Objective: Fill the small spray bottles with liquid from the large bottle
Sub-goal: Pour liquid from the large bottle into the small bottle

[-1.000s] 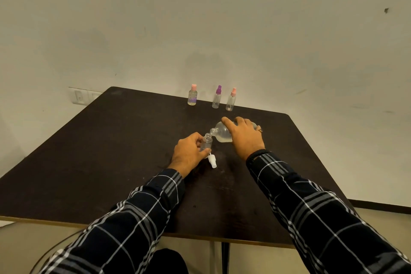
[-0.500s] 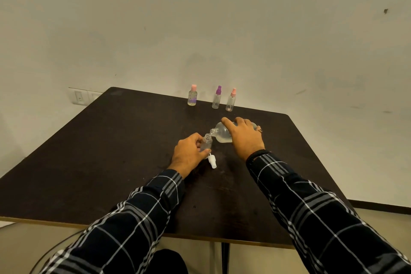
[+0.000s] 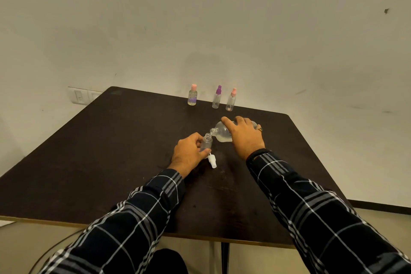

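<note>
At the middle of the dark table (image 3: 115, 162), the left hand (image 3: 189, 154) is gripping the small spray bottle (image 3: 206, 144), fingers and thumb curled round its body, holding it upright so that its open neck is facing up. The right hand (image 3: 244, 139) is wrapping over the large bottle (image 3: 221, 134) from above, fingers curled round it and forefinger stretched along its shoulder. It is tipping the bottle almost onto its side so that the mouth is touching the small neck or hanging just above it; I cannot tell which. Pale liquid is pooling in the lower side of the large bottle, so pouring is probably under way, though no stream is showing. The white spray cap (image 3: 212, 160) is lying just beside the left hand, likely within reach for closing. Along the far edge, well apart from the work, a pink-capped bottle (image 3: 192, 97) with yellowish liquid, a purple-capped bottle (image 3: 216, 99) and a second pink-capped bottle (image 3: 231, 101) are standing in a row, the last two looking nearly empty and likely waiting their turn
</note>
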